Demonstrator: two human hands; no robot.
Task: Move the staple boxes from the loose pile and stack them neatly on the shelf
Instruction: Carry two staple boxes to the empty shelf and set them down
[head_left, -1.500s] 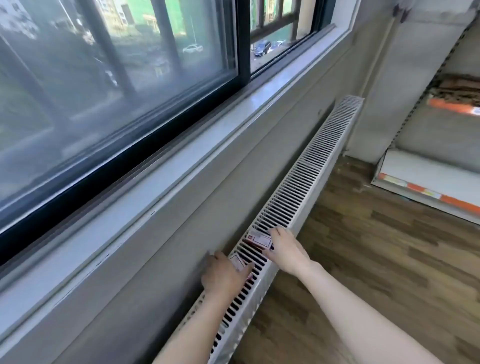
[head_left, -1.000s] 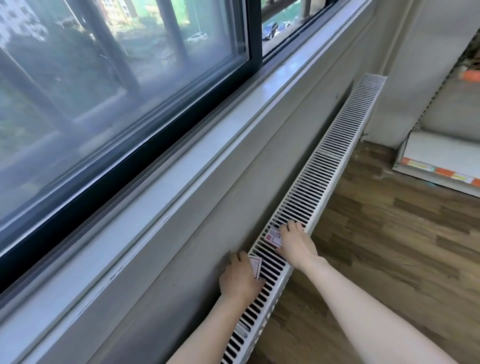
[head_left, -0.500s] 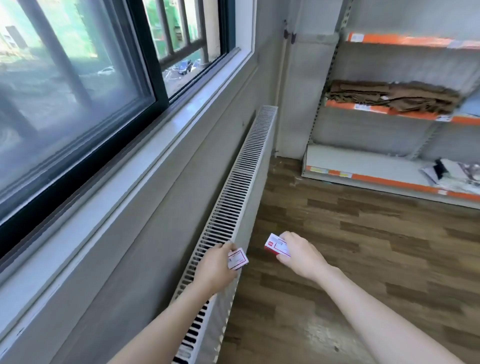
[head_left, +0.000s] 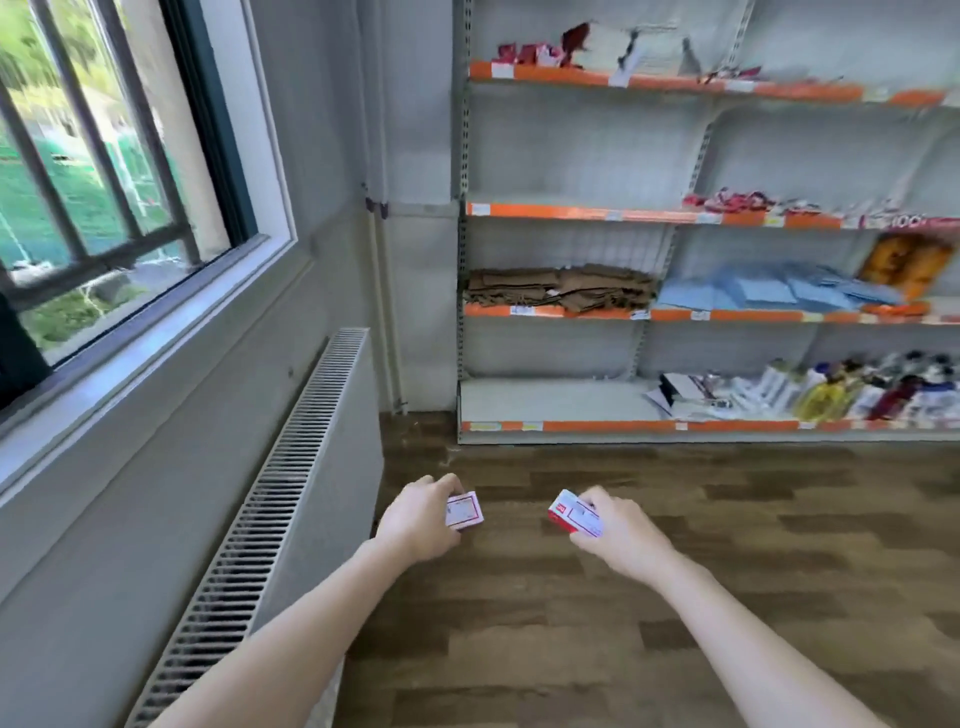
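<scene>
- Hands out front over the wood floor (head_left: 675, 597), each with a staple box.
- Left hand (head_left: 415, 525) curls round a white, red-edged staple box (head_left: 464, 511), face up.
- Right hand (head_left: 618, 535) pinches a second staple box (head_left: 574, 515), tilted, red end toward the left.
- Boxes are apart, level with each other.
- Shelf unit (head_left: 675, 426) stands ahead with orange edges; radiator (head_left: 280, 493) runs along the left under the window (head_left: 104, 182).

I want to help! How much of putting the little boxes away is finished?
Done: both boxes are picked up. In hand: the left hand grips one staple box, the right hand another. Left: reaching the shelf and stacking them there.
</scene>
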